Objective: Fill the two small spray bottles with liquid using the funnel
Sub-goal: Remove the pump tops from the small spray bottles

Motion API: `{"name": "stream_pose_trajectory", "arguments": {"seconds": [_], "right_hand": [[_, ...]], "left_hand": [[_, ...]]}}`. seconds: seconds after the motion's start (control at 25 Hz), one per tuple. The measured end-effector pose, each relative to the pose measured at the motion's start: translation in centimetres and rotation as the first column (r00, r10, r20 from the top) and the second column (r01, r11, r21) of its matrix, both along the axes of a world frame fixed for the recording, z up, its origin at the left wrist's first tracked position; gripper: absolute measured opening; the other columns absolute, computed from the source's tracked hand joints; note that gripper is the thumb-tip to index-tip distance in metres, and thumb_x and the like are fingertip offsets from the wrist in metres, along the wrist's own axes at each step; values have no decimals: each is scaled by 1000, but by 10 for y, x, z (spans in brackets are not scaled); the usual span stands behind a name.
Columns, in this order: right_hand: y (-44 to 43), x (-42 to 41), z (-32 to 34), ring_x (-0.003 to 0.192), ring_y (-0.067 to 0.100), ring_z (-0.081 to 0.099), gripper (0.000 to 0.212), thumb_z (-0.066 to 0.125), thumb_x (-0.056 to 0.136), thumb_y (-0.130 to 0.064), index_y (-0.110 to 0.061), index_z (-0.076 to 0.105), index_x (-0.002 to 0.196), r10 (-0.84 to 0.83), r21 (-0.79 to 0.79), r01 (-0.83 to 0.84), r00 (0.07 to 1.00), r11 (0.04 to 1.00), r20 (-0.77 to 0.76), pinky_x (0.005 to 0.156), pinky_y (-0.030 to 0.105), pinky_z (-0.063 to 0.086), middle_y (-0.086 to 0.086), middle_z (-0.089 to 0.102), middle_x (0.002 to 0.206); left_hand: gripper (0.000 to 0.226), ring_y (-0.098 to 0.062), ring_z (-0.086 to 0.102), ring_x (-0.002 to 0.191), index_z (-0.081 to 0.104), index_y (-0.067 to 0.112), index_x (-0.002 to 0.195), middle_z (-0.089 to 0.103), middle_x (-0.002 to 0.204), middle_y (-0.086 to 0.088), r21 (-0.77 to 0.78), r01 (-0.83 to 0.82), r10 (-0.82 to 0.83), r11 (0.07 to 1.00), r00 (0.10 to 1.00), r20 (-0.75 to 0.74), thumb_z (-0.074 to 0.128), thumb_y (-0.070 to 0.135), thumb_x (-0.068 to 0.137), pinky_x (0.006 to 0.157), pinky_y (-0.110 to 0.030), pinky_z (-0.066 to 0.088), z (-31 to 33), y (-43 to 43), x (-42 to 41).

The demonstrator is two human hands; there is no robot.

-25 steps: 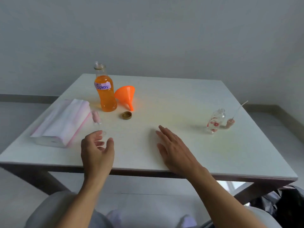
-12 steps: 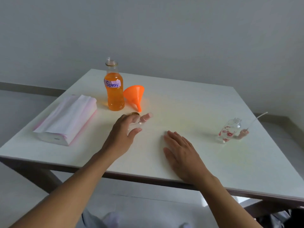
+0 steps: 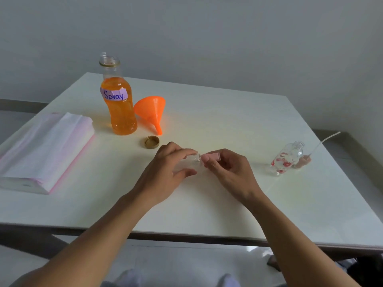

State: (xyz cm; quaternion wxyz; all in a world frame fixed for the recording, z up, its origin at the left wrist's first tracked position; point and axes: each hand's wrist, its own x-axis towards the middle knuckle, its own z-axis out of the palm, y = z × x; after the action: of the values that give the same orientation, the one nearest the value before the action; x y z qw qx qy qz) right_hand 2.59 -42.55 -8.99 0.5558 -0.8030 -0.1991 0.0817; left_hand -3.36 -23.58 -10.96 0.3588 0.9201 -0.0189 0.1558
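Head view: white table (image 3: 228, 125) against grey wall; left hand (image 3: 165, 175) grips clear bottle (image 3: 191, 160) (sideways), right hand (image 3: 226, 168) pinches pink cap (image 3: 212, 156).

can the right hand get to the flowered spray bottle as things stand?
Probably not right now. The table between the right hand and the flowered spray bottle is bare, but that hand grips the pink cap of the clear bottle held by the left hand.

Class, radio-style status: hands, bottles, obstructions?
Left hand holds clear spray bottle; right hand grips its pink cap. Flowered bottle open, empty. Funnel untouched. Nothing obstructing.
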Motion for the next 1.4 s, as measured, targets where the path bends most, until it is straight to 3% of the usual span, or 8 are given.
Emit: {"name": "stream_pose_trajectory", "arguments": {"seconds": [0.44, 0.6, 0.72, 0.88, 0.96, 1.16, 1.28, 1.4], "right_hand": [[-14, 10, 1, 83, 14, 72, 21, 77, 88, -5, -20, 74, 103, 22, 18, -25, 988, 1000, 150, 81, 47, 58, -9, 77, 90], [-26, 10, 16, 83, 17, 72, 55, 79, 85, -35, -29, 57, 135, 124, 28, -126, 989, 992, 79, 69, 32, 57, -9, 70, 117], [-26, 10, 18, 64, 17, 72, 41, 57, 94, -57, -24, 73, 112, 10, -46, -8, 999, 999, 44, 60, 26, 51, -6, 76, 92], [-26, 13, 14, 80, 20, 76, 17, 74, 93, -19, -14, 73, 109, 86, 42, -86, 996, 995, 9, 74, 33, 59, 5, 78, 91], [-30, 16, 16, 104, 17, 72, 48, 78, 87, -6, -19, 62, 130, 171, 129, -167, 985, 977, -19, 89, 32, 60, 5, 72, 114], [-26, 15, 17, 77, 25, 77, 44, 64, 92, -52, -13, 74, 112, 2, -19, -4, 996, 1000, -90, 75, 39, 64, 6, 78, 93], [-26, 17, 18, 79, 35, 75, 22, 72, 94, -27, -10, 75, 107, 17, 58, -11, 993, 998, -114, 81, 46, 63, 12, 79, 88], [-33, 18, 22, 100, 22, 74, 48, 85, 81, -20, -24, 68, 126, 124, 98, -113, 984, 989, -124, 91, 37, 61, 4, 74, 110]], "left_hand": [[40, -1, 56, 113, 53, 32, 137, 64, 124, 10, -187, 72, -98, 980, 987, -129, 52, 37, 97, 91, -17, 47, 16, -10, -3], [39, 14, 54, 105, 54, 34, 132, 63, 125, 16, -224, 77, -107, 972, 986, -127, 59, 37, 93, 81, -3, 42, 21, -8, -4], [39, 3, 57, 112, 56, 34, 129, 63, 126, 12, -199, 84, -109, 976, 987, -120, 62, 36, 91, 87, -13, 47, 19, -7, -6], [36, 1, 58, 112, 57, 35, 127, 63, 122, 14, -178, 83, -107, 980, 985, -134, 63, 32, 92, 86, -11, 46, 17, -7, -4], [35, 4, 57, 111, 57, 35, 127, 63, 120, 17, -161, 76, -97, 984, 987, -130, 63, 27, 93, 83, -6, 46, 16, -6, -3], [35, 3, 57, 111, 57, 36, 126, 62, 120, 17, -166, 88, -109, 982, 987, -120, 63, 35, 91, 85, -10, 46, 17, -9, -3], [35, 1, 58, 111, 57, 39, 124, 62, 120, 15, -157, 87, -109, 984, 985, -135, 63, 35, 90, 86, -13, 46, 18, -9, -3], [35, -2, 58, 112, 57, 38, 125, 62, 121, 13, -156, 84, -107, 984, 984, -141, 62, 33, 90, 88, -17, 50, 18, -10, -3]]}}
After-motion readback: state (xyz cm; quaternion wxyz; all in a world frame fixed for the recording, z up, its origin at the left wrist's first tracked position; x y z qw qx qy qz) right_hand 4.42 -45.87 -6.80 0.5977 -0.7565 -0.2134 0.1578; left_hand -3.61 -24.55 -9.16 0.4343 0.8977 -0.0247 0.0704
